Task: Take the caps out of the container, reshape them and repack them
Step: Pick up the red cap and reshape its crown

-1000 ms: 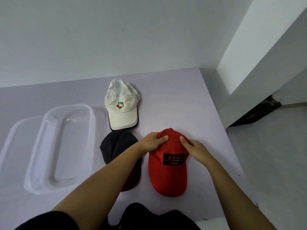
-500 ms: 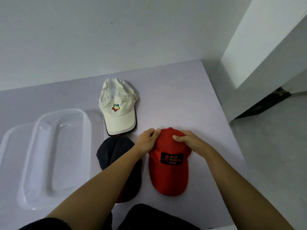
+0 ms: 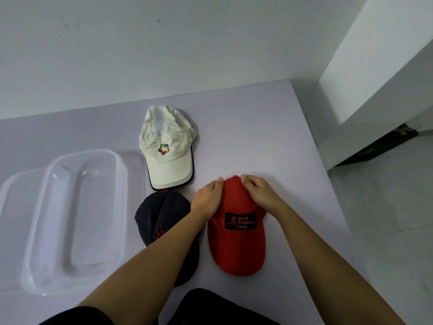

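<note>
A red cap [image 3: 236, 245] with a black patch lies flat on the table, brim toward me. My left hand [image 3: 207, 200] presses its crown from the left and my right hand [image 3: 260, 193] lies on the crown's far right, fingers curled at the top. A dark cap [image 3: 161, 219] lies just left of it, partly under my left forearm. A cream cap [image 3: 167, 148] with a coloured logo rests farther back, on a dark-edged one. The clear plastic container [image 3: 117, 165] stands empty at the left.
A clear lid [image 3: 14, 191] lies beside the container at the far left. The lilac table [image 3: 269, 141] ends at the right, with a white wall behind and a white pillar [image 3: 375, 78] to the right. Something dark [image 3: 210, 306] sits at the near edge.
Both hands have slid up the red cap's crown toward its far top, and their fingertips now nearly meet there. The view has tilted slightly; the other caps have not moved.
</note>
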The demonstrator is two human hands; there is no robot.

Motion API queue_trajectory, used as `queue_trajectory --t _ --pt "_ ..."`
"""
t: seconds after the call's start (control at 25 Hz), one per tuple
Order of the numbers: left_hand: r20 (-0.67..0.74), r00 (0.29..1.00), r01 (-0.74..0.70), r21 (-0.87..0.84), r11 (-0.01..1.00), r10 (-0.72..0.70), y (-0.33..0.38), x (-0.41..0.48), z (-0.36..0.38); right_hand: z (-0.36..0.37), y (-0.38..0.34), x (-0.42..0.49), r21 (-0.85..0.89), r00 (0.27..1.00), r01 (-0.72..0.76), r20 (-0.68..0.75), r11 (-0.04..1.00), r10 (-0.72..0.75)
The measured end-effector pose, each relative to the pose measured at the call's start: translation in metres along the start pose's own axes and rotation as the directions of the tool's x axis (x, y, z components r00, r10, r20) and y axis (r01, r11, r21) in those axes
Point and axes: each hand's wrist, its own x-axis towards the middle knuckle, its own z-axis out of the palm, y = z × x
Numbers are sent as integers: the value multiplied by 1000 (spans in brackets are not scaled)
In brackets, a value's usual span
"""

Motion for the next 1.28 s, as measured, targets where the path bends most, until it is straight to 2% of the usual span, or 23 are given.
queue_trajectory --t 0.16,0.32,0.56,0.76,0.88,1.0,1.12,1.16,1.28 --pt "43 999 -34 26 999 33 0 1 -5 -1 2 0 -17 999 46 8 999 -46" --pt "76 985 -160 99 982 153 10 6 -12 -2 1 2 -8 997 51 -52 999 -52" --pt "113 989 -125 231 965 101 9 13 -12 2 3 1 -49 998 -24 -60 998 21" --pt "135 989 40 114 993 -55 10 15 -9 0 4 -2 -128 998 -48 -44 991 43" --pt "176 976 130 -24 991 -124 10 15 -6 5 -2 -3 -95 994 -14 -109 995 4" --pt "172 980 131 -164 978 -102 12 13 -7 10 -3 -5 -67 993 7 -120 998 -16" --pt "197 979 101 -211 972 -58 9 12 -12 8 1 -7 -49 996 31 -81 998 -35" --pt "203 978 89 -169 982 -53 7 11 -13 7 2 -6 -40 996 39 -81 998 -42" --pt "141 990 19 95 995 -32 11 9 -15 7 2 -4 -54 990 53 -130 997 -60"
